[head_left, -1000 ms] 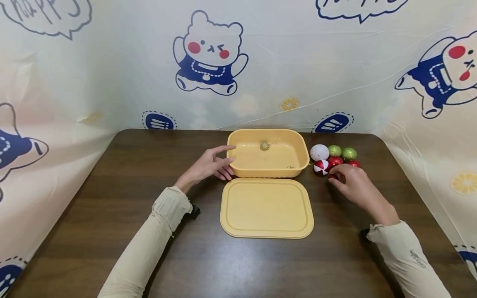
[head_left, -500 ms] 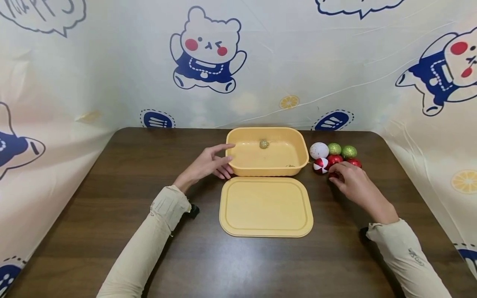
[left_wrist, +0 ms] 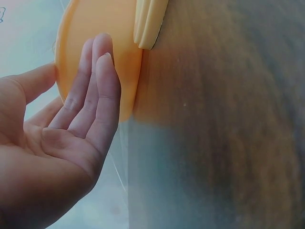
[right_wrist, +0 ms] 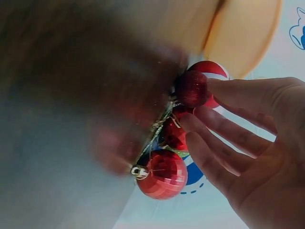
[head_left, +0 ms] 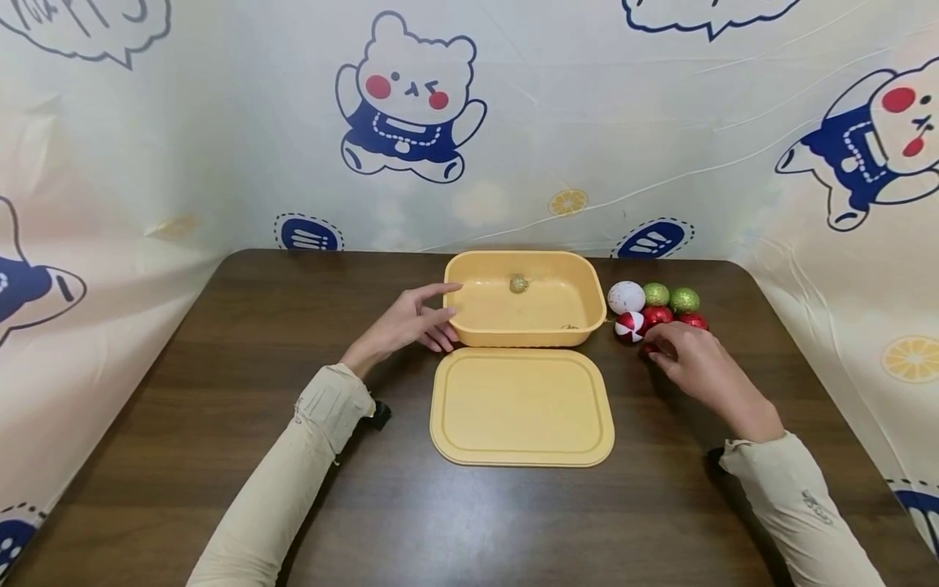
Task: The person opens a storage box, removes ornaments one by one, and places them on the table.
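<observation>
My left hand rests its fairly straight fingers against the left side of a yellow plastic box. In the left wrist view, its fingers lie along the box wall. A small gold ball ornament lies inside the box. To the right of the box, my right hand pinches a small dark red glittery ball ornament between thumb and fingers. Close by sit a red-and-white ball ornament, a red one and a faceted red one with a gold cord.
A yellow lid lies flat just in front of the box. Behind the red ornaments are a speckled white ball and two green glittery balls. A patterned cloth hangs behind the dark wooden table.
The head view has shifted slightly. Both hands stay at about the same places, the left at the box and the right at the small red ornament.
</observation>
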{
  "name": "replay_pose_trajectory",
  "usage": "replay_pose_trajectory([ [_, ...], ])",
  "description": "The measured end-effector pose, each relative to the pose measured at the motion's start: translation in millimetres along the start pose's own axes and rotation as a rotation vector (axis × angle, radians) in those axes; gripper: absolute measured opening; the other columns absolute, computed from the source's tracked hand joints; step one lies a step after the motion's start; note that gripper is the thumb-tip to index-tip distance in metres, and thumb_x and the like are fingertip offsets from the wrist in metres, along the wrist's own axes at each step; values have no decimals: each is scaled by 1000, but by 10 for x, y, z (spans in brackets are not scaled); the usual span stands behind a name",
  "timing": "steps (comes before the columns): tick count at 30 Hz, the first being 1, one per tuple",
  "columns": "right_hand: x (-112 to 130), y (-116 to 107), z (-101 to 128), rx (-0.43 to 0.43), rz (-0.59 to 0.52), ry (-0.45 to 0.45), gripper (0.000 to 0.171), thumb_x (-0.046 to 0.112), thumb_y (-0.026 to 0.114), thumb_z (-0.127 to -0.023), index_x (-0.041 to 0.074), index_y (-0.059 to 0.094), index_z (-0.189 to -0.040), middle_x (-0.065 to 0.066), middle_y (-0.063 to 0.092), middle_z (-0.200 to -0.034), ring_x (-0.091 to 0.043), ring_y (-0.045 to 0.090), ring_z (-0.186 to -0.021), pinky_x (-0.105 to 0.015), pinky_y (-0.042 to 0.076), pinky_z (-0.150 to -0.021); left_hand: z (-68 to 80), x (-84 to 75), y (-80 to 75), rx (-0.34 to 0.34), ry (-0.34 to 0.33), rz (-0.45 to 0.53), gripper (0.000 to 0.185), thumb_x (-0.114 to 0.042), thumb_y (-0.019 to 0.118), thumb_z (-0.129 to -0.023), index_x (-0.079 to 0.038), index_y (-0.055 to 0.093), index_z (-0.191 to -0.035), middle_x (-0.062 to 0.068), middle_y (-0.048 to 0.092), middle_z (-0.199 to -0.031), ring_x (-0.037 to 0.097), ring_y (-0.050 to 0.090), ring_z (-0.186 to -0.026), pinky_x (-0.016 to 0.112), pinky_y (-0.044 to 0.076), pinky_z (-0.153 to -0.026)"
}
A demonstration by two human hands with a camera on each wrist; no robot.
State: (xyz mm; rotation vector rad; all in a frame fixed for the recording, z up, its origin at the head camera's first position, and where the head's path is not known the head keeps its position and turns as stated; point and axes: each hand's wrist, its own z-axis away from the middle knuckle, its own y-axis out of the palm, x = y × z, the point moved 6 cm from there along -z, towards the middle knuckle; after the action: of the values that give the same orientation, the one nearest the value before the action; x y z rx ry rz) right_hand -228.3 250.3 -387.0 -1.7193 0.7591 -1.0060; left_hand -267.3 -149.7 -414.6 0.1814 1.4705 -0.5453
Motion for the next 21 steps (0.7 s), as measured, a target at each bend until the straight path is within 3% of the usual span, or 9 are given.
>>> replay_pose_trajectory([
  [8, 82, -86, 1, -45, 4, 8, 28, 0, 75, -84, -1, 68, -110, -19, 71, -103, -34, 64, -91, -57, 54, -84, 9, -13, 3, 1, 0, 13, 55, -22, 59, -102, -14, 39, -152, 25, 71, -90, 40, 71, -75, 48, 61, -68],
  [21, 327, -220, -100, -176, -13, -103, 27, -4, 76, -81, -1, 68, -106, -18, 70, -100, -32, 63, -91, -53, 55, -81, 12, 0, -1, 1, -4, 19, 54, -27, 61, -101, -19, 42, -151, 24, 72, -90, 39, 72, -75, 46, 61, -68],
])
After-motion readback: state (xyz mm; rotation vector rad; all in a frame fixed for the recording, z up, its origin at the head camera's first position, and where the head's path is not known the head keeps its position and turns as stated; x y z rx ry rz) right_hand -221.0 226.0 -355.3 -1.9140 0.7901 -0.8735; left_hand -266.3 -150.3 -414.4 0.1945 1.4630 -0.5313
